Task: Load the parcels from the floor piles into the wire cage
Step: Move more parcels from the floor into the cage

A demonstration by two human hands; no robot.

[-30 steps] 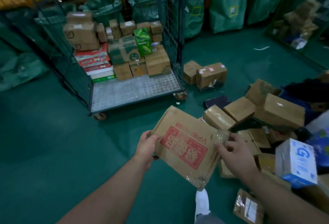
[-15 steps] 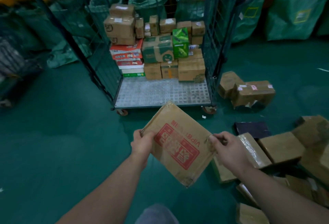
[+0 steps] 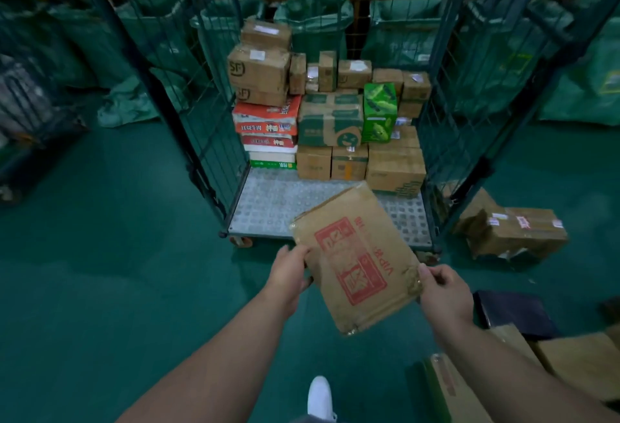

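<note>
Parcel held over green floor before wire cage.

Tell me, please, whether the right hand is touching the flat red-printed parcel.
Touching. The head view shows the right hand pinching the taped corner of the flat parcel, its fingers on the cardboard.

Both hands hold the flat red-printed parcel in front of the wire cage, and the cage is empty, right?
Not empty: the head view shows stacked boxes at the back of the wire cage. The left hand and right hand do hold the flat parcel.
</note>
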